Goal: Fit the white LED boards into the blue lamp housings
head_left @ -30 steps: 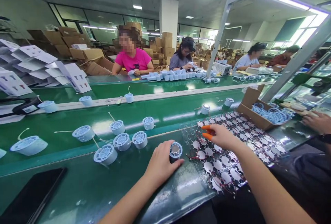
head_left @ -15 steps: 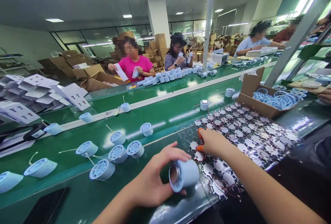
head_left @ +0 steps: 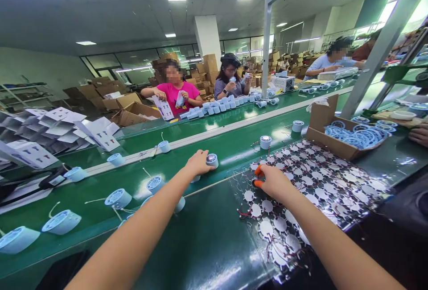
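Note:
My left hand (head_left: 198,163) reaches far out over the green conveyor belt (head_left: 234,145), its fingers closed round a pale blue round housing (head_left: 211,160) that stands upright on the belt with its shiny face up. My right hand (head_left: 272,180) wears orange finger cots on thumb and forefinger. It rests curled on the near left edge of a clear sheet (head_left: 321,178) covered with white toothed discs and thin red wires. The fingertips are pinched together there, and what they hold is hidden.
Several blue housings (head_left: 118,198) with wire leads lie on the belt to the left. A cardboard box (head_left: 317,118) of blue rings stands at the right, beside another person's hand (head_left: 419,134). Workers (head_left: 174,91) sit across the far belt. White folded cartons (head_left: 60,125) are piled at the left.
My left hand picked the blue housing up off the near table, turned it, then carried it forward onto the belt. My right hand stayed on the sheet of discs.

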A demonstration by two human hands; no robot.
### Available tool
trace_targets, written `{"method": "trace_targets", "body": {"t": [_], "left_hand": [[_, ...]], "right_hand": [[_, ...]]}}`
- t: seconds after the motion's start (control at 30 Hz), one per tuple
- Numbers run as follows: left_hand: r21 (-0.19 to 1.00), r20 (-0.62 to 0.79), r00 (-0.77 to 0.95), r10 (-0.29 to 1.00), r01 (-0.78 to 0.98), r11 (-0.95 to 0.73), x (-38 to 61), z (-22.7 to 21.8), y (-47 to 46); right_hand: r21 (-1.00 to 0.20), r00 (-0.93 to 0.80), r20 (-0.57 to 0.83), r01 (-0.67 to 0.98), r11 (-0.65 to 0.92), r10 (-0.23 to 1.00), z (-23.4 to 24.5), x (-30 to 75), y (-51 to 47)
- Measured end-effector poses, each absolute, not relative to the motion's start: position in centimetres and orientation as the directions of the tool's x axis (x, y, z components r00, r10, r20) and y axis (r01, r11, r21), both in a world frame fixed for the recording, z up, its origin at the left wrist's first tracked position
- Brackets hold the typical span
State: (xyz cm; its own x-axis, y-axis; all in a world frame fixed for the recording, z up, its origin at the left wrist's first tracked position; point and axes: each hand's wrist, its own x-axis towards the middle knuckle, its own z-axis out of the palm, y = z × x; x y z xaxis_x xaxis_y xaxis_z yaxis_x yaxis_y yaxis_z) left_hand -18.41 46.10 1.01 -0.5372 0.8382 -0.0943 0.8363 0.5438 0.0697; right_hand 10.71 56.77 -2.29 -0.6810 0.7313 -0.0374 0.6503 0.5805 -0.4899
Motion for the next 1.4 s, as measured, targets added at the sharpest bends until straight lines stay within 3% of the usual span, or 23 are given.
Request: {"method": "trace_targets", "body": {"t": [0.17, 0.27, 0.47, 0.67, 0.8, 0.9, 0.97, 1.1, 1.27, 1.4], "left_hand": [[0.062, -0.222, -0.632, 0.743, 0.751, 0.658, -19.2, 2.5, 42.5], [0.120, -0.196, -0.602, 0.774, 0.769, 0.628, -17.7, 3.5, 40.8], [0.515, 0.004, -0.309, 0.951, 0.816, 0.263, -11.3, 0.8, 35.7], [0.745, 0.179, -0.481, 0.858, 0.636, 0.201, -9.3, -3.2, 32.5], [0.847, 0.154, -0.626, 0.765, 0.481, 0.224, -9.6, -3.9, 32.5], [0.903, 0.077, -0.665, 0.742, 0.362, 0.231, -9.5, -4.2, 32.6], [0.919, 0.047, -0.663, 0.748, 0.322, 0.228, -9.2, -4.6, 32.6], [0.847, 0.075, -0.663, 0.745, 0.436, 0.302, -8.1, -5.2, 32.5], [0.500, 0.319, -0.531, 0.785, 0.798, 0.337, -6.9, -5.0, 31.6], [0.239, 0.624, -0.218, 0.750, 0.968, 0.082, -6.6, -4.2, 30.6]], "right_hand": [[-0.413, -0.624, -0.038, 0.721, 0.556, 0.781, -1.9, 10.7, 56.1], [-0.349, -0.629, -0.064, 0.741, 0.573, 0.775, -1.7, 10.1, 54.9], [-0.271, -0.613, -0.089, 0.773, 0.573, 0.785, -2.0, 9.0, 54.2], [-0.229, -0.607, -0.093, 0.784, 0.577, 0.789, -2.5, 9.0, 54.0], [-0.212, -0.601, -0.082, 0.790, 0.575, 0.795, -2.7, 9.1, 53.7], [-0.265, -0.601, -0.016, 0.773, 0.576, 0.799, -2.1, 9.4, 53.7], [-0.410, -0.607, 0.085, 0.702, 0.583, 0.790, -1.3, 9.3, 53.2], [-0.696, -0.673, 0.206, 0.409, 0.590, 0.710, 0.0, 8.4, 50.0], [-0.701, -0.738, 0.316, 0.242, 0.671, 0.596, 0.3, 7.1, 45.7], [-0.735, -0.742, 0.286, 0.235, 0.635, 0.606, 0.5, 7.0, 44.6]]}}
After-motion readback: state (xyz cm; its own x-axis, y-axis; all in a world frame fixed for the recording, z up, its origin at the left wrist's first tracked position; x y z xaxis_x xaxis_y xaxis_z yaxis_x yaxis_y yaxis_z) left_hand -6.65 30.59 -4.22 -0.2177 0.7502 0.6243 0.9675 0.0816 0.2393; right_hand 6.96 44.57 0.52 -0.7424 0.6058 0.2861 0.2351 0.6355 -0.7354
